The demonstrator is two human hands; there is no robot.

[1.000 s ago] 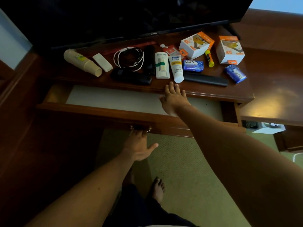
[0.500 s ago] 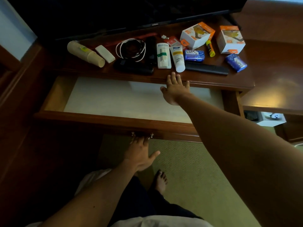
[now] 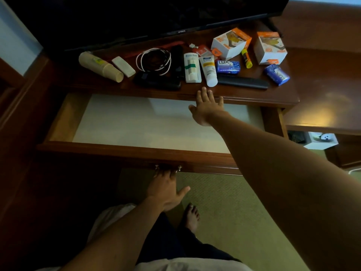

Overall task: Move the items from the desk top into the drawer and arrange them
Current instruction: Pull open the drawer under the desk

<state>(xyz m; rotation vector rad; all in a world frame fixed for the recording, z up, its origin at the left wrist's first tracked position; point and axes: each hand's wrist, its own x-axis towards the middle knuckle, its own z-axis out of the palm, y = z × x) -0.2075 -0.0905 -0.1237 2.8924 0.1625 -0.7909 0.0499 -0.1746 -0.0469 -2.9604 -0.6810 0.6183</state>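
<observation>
Along the wooden desk top [image 3: 283, 94], from the left, lie a stack of paper cups [image 3: 100, 66] on its side, a small white bar [image 3: 123, 66], a coiled white cable [image 3: 154, 60], two dark remotes [image 3: 157, 82] beside it, a white toothbrush pack [image 3: 192, 68], a white and yellow tube [image 3: 209, 71], a blue LUX soap [image 3: 227, 67], a long black remote [image 3: 243, 83], a yellow glue stick [image 3: 246, 58], two orange and white boxes [image 3: 230, 43] and a second blue soap [image 3: 277, 74]. Below them the drawer [image 3: 101, 147] stands pulled out, its pale liner bare. The left hand [image 3: 166, 189] reaches up to the drawer's metal handle [image 3: 168, 167], thumb spread aside; its fingertips are hidden, so their grip cannot be told. The right hand [image 3: 207, 107] stretches flat over the drawer's back, fingers straight and slightly spread, tips at the desk edge just below the tube.
</observation>
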